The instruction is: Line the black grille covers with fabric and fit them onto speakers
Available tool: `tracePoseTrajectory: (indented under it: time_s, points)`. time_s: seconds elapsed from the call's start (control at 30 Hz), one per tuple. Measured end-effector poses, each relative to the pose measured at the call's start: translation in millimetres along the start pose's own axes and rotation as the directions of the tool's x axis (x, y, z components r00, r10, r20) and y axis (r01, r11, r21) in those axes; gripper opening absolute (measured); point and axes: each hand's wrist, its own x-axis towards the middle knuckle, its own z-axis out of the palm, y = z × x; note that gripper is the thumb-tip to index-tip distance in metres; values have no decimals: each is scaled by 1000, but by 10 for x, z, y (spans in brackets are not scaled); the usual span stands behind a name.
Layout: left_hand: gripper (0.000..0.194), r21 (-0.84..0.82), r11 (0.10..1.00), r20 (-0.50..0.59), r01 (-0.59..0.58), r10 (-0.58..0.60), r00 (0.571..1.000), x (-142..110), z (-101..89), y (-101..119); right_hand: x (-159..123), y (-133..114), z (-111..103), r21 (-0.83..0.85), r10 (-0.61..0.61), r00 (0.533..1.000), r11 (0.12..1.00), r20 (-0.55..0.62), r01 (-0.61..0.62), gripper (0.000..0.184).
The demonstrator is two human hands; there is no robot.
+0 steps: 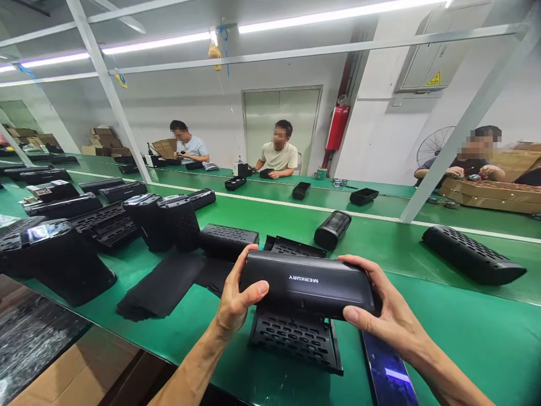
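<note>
Between my two hands I hold a black speaker housing [313,282], its white MERKURY lettering upside down to me. My left hand [239,293] grips its left end, the thumb on the near face and the fingers over the top edge. On the right end, my right hand [380,304] is closed the same way. Below the housing a black perforated grille panel [296,341] lies on the green table, partly covered by it. Another perforated piece [291,246] shows behind it. To the left lies a stack of thin black sheets [160,287].
Several black housings stand upright at left, including one [63,259] near the edge. A dark glossy phone-like slab [386,366] lies at lower right. More housings [471,254] rest on the green belt [262,208]. Three people sit across it. A slanted metal post [460,129] rises at right.
</note>
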Motion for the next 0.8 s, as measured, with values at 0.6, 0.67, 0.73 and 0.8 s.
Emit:
tracePoseTrajectory:
  time_s: [0.6, 0.67, 0.73, 0.8]
  points:
    - [66, -115, 933, 121, 340, -327, 937, -99, 180, -24, -151, 143, -39, 422, 490, 864, 763, 116, -490, 84]
    - [84, -124, 916, 143, 383, -365, 920, -92, 137, -7, -160, 99, -101, 410, 542, 827, 727, 148, -550, 88]
    - [98, -119, 922, 185, 369, -344, 920, -77, 98, 12, -211, 107, -155, 366, 505, 845, 763, 177, -533, 100]
    - [98, -91, 941, 215, 327, -302, 929, -62, 82, 8, -291, 151, -175, 322, 415, 896, 837, 157, -443, 107]
